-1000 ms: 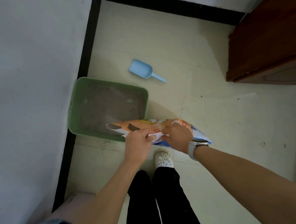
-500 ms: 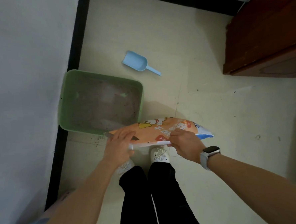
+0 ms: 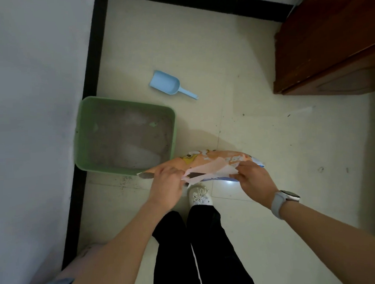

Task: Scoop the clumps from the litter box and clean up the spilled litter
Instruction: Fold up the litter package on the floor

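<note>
Tearing wider than a second ago, the bag (image 3: 207,162) is gripped by left hand (image 3: 166,182) and right hand (image 3: 253,178); scoop (image 3: 167,85) untouched, scooping not begun.

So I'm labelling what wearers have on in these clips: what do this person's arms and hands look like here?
Both forearms are bare, with no sleeves in view. The left hand has no glove, and no ring shows. The right hand is also gloveless; its wrist carries a smartwatch with a pale grey band and a dark rounded-rectangular face.
</note>
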`<state>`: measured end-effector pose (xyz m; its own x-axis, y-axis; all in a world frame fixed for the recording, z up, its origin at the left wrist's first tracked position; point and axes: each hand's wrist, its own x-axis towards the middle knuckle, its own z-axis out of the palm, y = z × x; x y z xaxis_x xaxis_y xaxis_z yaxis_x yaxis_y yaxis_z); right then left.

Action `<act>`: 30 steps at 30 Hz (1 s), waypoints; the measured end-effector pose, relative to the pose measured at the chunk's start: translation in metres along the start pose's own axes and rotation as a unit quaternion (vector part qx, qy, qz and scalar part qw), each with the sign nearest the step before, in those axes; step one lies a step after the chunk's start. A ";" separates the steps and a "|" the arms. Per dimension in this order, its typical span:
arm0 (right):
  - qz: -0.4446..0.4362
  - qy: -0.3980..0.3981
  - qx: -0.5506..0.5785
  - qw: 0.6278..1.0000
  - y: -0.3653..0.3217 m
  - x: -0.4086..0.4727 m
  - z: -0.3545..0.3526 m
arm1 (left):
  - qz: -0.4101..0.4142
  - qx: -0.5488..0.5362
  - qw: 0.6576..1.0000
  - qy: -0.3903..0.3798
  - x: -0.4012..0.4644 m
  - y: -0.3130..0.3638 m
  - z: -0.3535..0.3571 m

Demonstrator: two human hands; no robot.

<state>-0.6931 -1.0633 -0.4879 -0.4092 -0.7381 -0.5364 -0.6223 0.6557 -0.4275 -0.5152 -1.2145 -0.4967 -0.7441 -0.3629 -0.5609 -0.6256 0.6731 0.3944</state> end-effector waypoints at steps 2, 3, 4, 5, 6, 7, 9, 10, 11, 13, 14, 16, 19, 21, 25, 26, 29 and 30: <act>0.018 0.001 0.048 0.999 -0.001 -0.006 -0.004 | 0.001 0.028 1.000 0.007 0.000 0.007 -0.011; 0.033 0.006 0.067 0.997 -0.001 -0.010 -0.007 | 0.006 0.044 0.999 0.010 0.000 0.011 -0.017; 0.045 0.011 0.081 0.996 0.001 -0.011 -0.009 | 0.013 0.060 0.998 0.012 0.001 0.017 -0.022; 0.064 0.014 0.090 0.994 0.002 -0.013 -0.012 | 0.023 0.074 0.997 0.014 0.002 0.024 -0.026; 0.091 0.003 0.093 0.991 0.006 -0.014 -0.015 | 0.033 0.086 0.996 0.010 0.005 0.031 -0.029; 0.122 -0.019 0.088 0.988 0.011 -0.016 -0.015 | 0.039 0.097 0.995 0.000 0.008 0.037 -0.030; 0.153 -0.065 0.072 0.983 0.022 -0.017 -0.013 | 0.032 0.120 0.992 -0.034 0.015 0.045 -0.027; 0.156 -0.072 0.072 0.982 0.025 -0.017 -0.013 | 0.018 0.124 0.991 -0.050 0.019 0.046 -0.023; 0.156 -0.075 0.077 0.982 0.025 -0.016 -0.014 | 0.000 0.121 0.991 -0.062 0.023 0.048 -0.018; 0.115 -0.085 0.053 0.988 0.023 -0.012 -0.015 | -0.017 0.101 0.992 -0.067 0.030 0.056 -0.011; 0.082 -0.098 0.014 0.992 0.019 -0.008 -0.015 | -0.014 0.090 0.994 -0.066 0.032 0.060 -0.008; 0.014 -0.128 -0.069 0.989 0.006 -0.002 -0.015 | -0.003 0.076 0.994 -0.075 0.033 0.067 -0.001; -0.019 -0.175 -0.137 0.975 -0.007 0.006 -0.002 | -0.017 0.076 0.993 -0.091 0.029 0.065 0.003; -0.026 -0.191 -0.189 0.963 -0.012 0.008 0.007 | -0.040 0.066 0.992 -0.096 0.027 0.063 0.005; -0.049 -0.214 -0.207 0.953 -0.017 -0.005 0.018 | -0.104 0.015 0.991 -0.077 0.018 0.077 0.009; -0.054 -0.222 -0.210 0.951 -0.017 -0.011 0.017 | -0.119 0.002 0.991 -0.067 0.016 0.082 0.010; -0.055 -0.199 -0.255 0.945 -0.016 -0.029 0.006 | -0.149 -0.045 0.987 -0.039 0.007 0.096 0.009; -0.061 -0.168 -0.272 0.946 -0.014 -0.034 0.001 | -0.160 -0.064 0.985 -0.032 0.002 0.098 0.005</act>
<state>-0.6699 -1.0468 -0.4644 -0.1346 -0.6511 -0.7469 -0.9395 0.3234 -0.1127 -0.5767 -1.1455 -0.4626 -0.4907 -0.4984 -0.7147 -0.8527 0.4435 0.2762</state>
